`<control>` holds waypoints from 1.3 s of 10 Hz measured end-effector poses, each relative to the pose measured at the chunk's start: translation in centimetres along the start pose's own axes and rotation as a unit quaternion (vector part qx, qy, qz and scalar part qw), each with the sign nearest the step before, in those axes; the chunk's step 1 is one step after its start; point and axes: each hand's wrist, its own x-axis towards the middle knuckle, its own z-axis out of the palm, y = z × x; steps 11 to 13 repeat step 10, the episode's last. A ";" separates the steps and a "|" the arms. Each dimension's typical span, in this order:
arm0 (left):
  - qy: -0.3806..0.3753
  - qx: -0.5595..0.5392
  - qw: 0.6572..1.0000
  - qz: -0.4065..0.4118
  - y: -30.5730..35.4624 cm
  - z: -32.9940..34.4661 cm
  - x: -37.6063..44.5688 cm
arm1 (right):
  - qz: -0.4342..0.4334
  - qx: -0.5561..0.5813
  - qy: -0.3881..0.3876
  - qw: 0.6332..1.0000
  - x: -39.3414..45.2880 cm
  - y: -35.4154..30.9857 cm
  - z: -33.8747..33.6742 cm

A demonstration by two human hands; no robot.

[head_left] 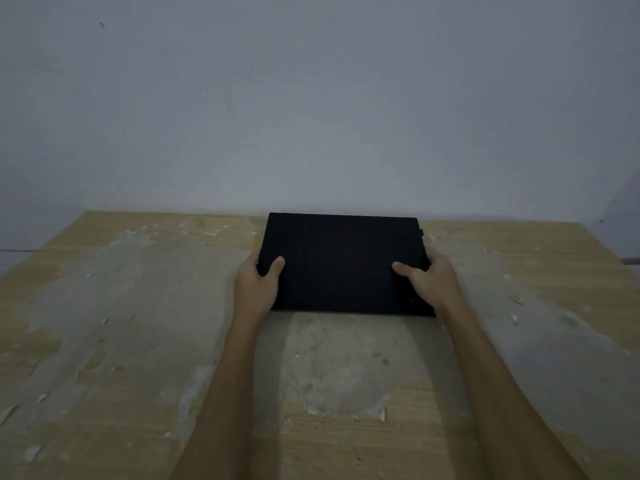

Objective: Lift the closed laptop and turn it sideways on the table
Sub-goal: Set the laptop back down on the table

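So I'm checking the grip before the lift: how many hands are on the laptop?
2. The left hand grips the left edge of the closed laptop, thumb on top; the right hand grips its right edge likewise. The other fingers are hidden beneath.

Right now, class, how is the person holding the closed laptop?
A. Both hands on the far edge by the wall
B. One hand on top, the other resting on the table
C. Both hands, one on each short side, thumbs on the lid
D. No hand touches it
C: the left hand and right hand each clasp one short side of the black laptop, with the thumbs lying on its lid.
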 end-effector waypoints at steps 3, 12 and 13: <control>0.020 0.109 0.994 0.010 -1.1 0.3 0.2 | -0.008 -0.011 0.012 1.000 0.3 0.8 0.0; 0.041 0.190 0.968 0.157 2.6 0.8 0.5 | -0.129 -0.166 0.089 0.974 0.1 -2.2 0.1; 0.041 0.190 0.968 0.157 2.6 0.8 0.5 | -0.129 -0.166 0.089 0.974 0.1 -2.2 0.1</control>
